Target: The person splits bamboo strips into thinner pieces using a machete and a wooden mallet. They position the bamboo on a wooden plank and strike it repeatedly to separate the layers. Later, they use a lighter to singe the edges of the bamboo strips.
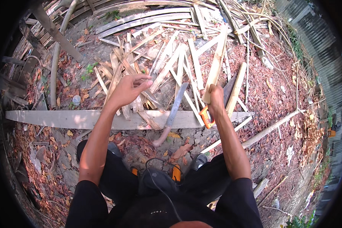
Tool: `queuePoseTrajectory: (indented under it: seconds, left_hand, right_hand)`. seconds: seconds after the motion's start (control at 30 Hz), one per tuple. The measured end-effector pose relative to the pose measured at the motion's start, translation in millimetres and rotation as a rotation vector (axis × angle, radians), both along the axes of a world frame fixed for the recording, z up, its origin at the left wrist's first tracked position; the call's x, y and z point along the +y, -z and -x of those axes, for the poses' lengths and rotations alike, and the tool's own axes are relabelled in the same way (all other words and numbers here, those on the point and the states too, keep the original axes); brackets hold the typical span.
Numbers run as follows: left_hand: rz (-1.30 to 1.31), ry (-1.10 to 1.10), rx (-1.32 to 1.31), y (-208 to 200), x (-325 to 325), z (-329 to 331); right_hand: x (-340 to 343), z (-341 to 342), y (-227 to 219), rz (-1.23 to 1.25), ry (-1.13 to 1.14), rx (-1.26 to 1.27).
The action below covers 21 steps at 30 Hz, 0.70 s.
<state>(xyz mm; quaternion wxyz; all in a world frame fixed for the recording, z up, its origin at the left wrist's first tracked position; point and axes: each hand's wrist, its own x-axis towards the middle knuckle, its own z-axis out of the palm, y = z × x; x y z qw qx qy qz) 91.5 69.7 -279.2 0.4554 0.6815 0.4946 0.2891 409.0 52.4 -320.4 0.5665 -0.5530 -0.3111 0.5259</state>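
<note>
My right hand [216, 98] is closed around the near end of a long, pale wooden plank [218, 57], which points away from me. Beside that hand lies a handsaw with an orange handle [206, 117]; the hand and plank hide part of it, and its dark blade shows to the right. My left hand [131, 90] is raised over the wood pile, its thumb and fingers extended and a little apart, holding nothing I can see. Between my hands a machete [175, 107] rests across a wide grey board [72, 119], its handle toward me.
Several split wood strips [165, 66] are heaped beyond the board. Another round-edged pale piece of wood [237, 89] lies right of the saw. Long curved slats [144, 17] are stacked at the back. A branch [271, 128] crosses the leaf-strewn ground, with corrugated sheeting [319, 49] at far right.
</note>
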Motion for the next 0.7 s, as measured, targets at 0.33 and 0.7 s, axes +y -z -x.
queuePoseTrajectory:
  seconds: [0.33, 0.7]
  left_hand:
    - [0.205, -0.125, -0.272, -3.0, -28.0, 4.2]
    - [0.246, -0.087, -0.404, -7.6, -56.5, 20.5]
  right_hand:
    - [-108.3, 120.0, 16.9, -0.117, -0.448, -0.056]
    - [-128.2, 144.9, 20.7, -0.023, -0.413, -0.197]
